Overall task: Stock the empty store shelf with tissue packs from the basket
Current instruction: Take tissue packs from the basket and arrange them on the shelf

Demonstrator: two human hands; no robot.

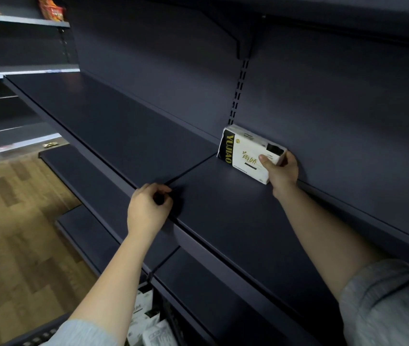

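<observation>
While the right hand point(282, 169) grips the right end of a tissue pack point(249, 153), thumb on its front face and fingers curled behind, the pack stands on its long edge on the dark shelf point(223, 216), at the rear against the back panel point(335, 108). The pack is white with a black end band lettered "YUJIAO". It sits just right of the seam between two shelf boards and below the slotted upright point(238, 91). The left hand point(147, 208) rests at the shelf's front edge near that seam, fingers loosely curled and holding nothing. Below the shelf, at the bottom of the view, a basket point(36, 337) rim shows, and more white tissue packs point(148, 325) lie beside it; whether they sit inside it cannot be told. Lower shelf tiers point(93, 176) step out left of the shelf above a wood-pattern floor point(11, 233).
</observation>
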